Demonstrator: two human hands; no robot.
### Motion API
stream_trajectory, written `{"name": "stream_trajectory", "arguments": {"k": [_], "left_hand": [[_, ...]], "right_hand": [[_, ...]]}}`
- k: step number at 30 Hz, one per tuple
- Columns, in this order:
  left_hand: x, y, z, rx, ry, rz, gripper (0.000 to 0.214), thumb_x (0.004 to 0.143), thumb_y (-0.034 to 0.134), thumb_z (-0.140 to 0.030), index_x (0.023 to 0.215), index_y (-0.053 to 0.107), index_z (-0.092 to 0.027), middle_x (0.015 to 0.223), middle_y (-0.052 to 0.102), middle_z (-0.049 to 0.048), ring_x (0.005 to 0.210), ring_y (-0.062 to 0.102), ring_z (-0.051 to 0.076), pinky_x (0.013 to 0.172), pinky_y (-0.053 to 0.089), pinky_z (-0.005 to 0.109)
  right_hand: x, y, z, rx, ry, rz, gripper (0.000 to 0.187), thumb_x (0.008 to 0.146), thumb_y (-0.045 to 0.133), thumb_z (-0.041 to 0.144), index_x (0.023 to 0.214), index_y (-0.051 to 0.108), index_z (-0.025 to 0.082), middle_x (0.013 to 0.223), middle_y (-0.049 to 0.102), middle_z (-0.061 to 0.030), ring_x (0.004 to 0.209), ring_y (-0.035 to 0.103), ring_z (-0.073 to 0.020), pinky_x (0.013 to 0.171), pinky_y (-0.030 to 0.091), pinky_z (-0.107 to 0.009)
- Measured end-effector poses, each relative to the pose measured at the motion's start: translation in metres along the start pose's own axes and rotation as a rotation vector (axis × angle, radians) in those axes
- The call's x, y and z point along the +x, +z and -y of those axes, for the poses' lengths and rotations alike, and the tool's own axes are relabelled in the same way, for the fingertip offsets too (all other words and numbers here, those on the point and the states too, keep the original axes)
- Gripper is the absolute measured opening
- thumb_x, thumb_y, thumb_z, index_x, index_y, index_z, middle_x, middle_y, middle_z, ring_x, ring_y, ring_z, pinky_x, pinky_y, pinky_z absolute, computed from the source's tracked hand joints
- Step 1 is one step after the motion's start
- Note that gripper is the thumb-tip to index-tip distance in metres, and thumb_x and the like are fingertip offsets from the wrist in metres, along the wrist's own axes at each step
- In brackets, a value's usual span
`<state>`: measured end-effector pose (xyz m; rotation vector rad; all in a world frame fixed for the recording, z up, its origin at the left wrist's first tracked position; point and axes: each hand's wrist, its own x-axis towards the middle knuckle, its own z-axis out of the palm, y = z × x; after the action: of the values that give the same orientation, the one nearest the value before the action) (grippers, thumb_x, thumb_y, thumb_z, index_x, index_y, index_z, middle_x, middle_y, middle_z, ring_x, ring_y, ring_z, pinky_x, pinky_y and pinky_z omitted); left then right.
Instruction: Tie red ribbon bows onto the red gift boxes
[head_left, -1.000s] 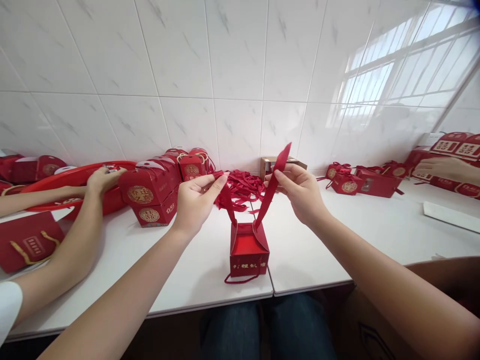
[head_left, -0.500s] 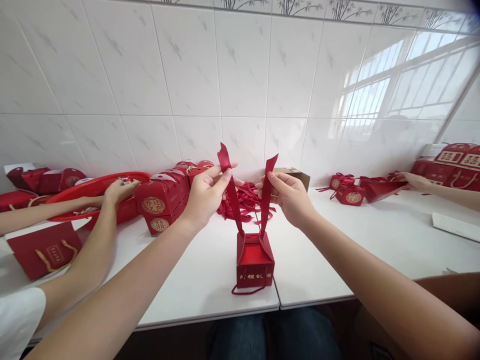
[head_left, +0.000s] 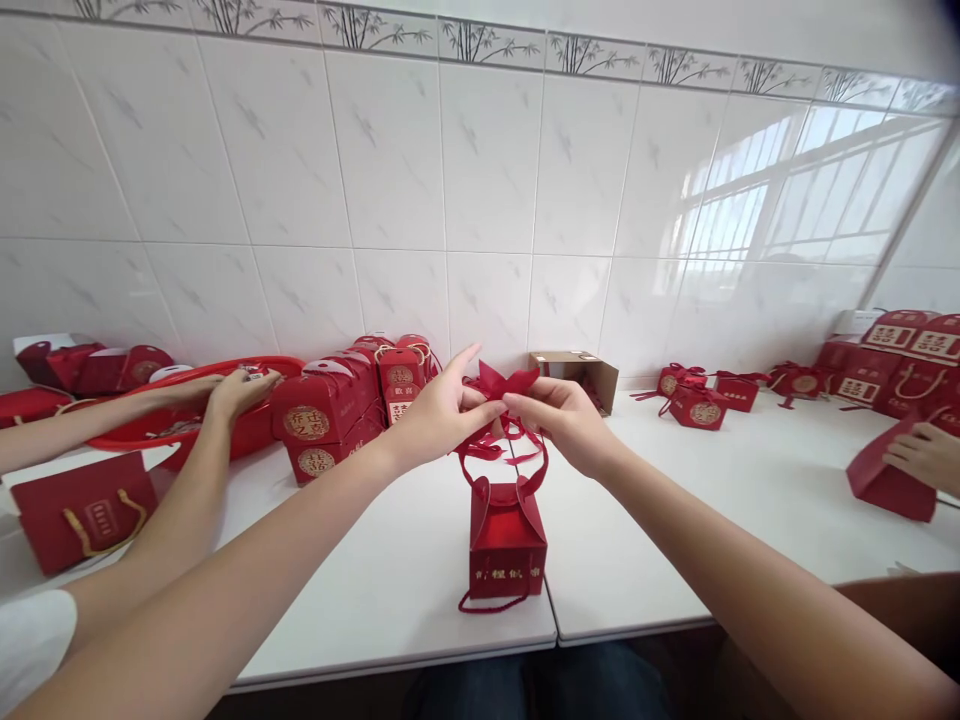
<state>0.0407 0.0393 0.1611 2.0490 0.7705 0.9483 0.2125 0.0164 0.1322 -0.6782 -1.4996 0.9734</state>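
A small red gift box [head_left: 508,548] with gold characters stands upright near the front edge of the white table [head_left: 390,580]. A red ribbon [head_left: 501,385] runs up from both of its sides and crosses above it. My left hand [head_left: 442,412] pinches one ribbon end, with its index finger stretched out. My right hand [head_left: 564,420] pinches the other end. Both hands meet above the box, fingertips almost touching.
Stacked red gift boxes [head_left: 324,412] and a red tray [head_left: 187,400] lie at the left, where another person's hands [head_left: 240,390] reach. Loose ribbons and an open cardboard box [head_left: 581,372] sit at the wall. More red boxes [head_left: 701,392] stand right; another person's hand [head_left: 926,455] holds a red bag.
The two ribbon ends, held apart and upright before, have been brought together and crossed above the box. My hands moved inward and lower. At the right, a hand now holds a red bag.
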Motion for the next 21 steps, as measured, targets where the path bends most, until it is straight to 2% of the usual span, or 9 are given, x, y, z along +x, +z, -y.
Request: {"name": "stream_trajectory", "arguments": {"k": [4,6,9,13,16,18,19,21], "left_hand": [[-0.001,-0.001,0.001,-0.119,-0.018,0.043,0.089,0.076,0.065,-0.025,0.147,0.011,-0.017,0.069,0.066,-0.0012,0.068,0.061,0.015,0.064,0.044,0.028],[-0.001,-0.001,0.000,-0.244,-0.061,0.079,0.075,0.077,0.063,-0.021,0.142,0.026,-0.016,0.068,0.064,-0.0014,0.069,0.060,0.015,0.067,0.045,0.029],[-0.001,-0.003,0.000,-0.483,-0.149,0.094,0.045,0.076,0.059,-0.016,0.120,0.050,-0.014,0.065,0.059,-0.0016,0.066,0.057,0.014,0.069,0.046,0.030],[-0.001,-0.002,-0.001,-0.649,-0.233,0.039,0.028,0.075,0.056,-0.011,0.103,0.058,-0.014,0.072,0.058,0.0011,0.064,0.055,0.012,0.066,0.048,0.029],[-0.002,0.001,-0.001,-0.650,-0.241,0.002,0.027,0.076,0.054,-0.011,0.103,0.056,-0.014,0.077,0.059,0.0029,0.067,0.056,0.012,0.068,0.049,0.030],[-0.004,0.003,0.000,-0.595,-0.201,0.002,0.031,0.077,0.053,-0.014,0.108,0.053,-0.016,0.077,0.060,0.0031,0.072,0.058,0.015,0.071,0.049,0.031],[-0.005,0.004,0.001,-0.518,-0.152,-0.009,0.035,0.078,0.053,-0.016,0.113,0.051,-0.017,0.076,0.060,0.0024,0.073,0.059,0.016,0.071,0.049,0.031],[-0.009,0.004,0.004,-0.229,0.009,-0.077,0.045,0.079,0.055,-0.023,0.123,0.048,-0.020,0.074,0.061,0.0006,0.070,0.057,0.015,0.068,0.047,0.028]], "right_hand": [[-0.004,0.000,-0.001,-0.036,-0.022,-0.013,0.025,0.078,0.064,0.042,0.084,0.069,0.018,0.075,0.069,-0.0024,0.071,0.064,-0.0149,0.066,0.052,-0.030],[-0.006,-0.002,-0.002,-0.093,-0.075,0.012,0.025,0.082,0.059,0.042,0.088,0.070,0.020,0.075,0.069,-0.0018,0.071,0.065,-0.0152,0.068,0.053,-0.031],[-0.008,-0.009,-0.004,-0.364,-0.278,0.082,0.021,0.087,0.055,0.034,0.096,0.071,0.024,0.086,0.071,-0.0028,0.083,0.065,-0.0166,0.077,0.053,-0.034],[-0.008,-0.020,-0.005,-0.820,-0.615,0.110,0.025,0.090,0.049,0.024,0.102,0.070,0.028,0.102,0.070,-0.0042,0.096,0.062,-0.0187,0.085,0.051,-0.037],[-0.008,-0.027,-0.006,-1.035,-0.720,0.145,0.027,0.091,0.047,0.022,0.105,0.069,0.027,0.105,0.070,-0.0054,0.099,0.060,-0.0209,0.087,0.050,-0.040],[-0.008,-0.027,-0.008,-1.097,-0.744,0.139,0.027,0.090,0.048,0.022,0.108,0.068,0.027,0.107,0.069,-0.0056,0.101,0.059,-0.0216,0.087,0.049,-0.041],[-0.009,-0.026,-0.008,-1.097,-0.745,0.112,0.027,0.090,0.048,0.022,0.109,0.067,0.027,0.108,0.069,-0.0055,0.102,0.059,-0.0216,0.088,0.049,-0.040],[-0.010,-0.024,-0.009,-1.042,-0.718,-0.007,0.028,0.090,0.047,0.021,0.109,0.067,0.027,0.110,0.067,-0.0058,0.103,0.059,-0.0208,0.087,0.049,-0.038]]}}
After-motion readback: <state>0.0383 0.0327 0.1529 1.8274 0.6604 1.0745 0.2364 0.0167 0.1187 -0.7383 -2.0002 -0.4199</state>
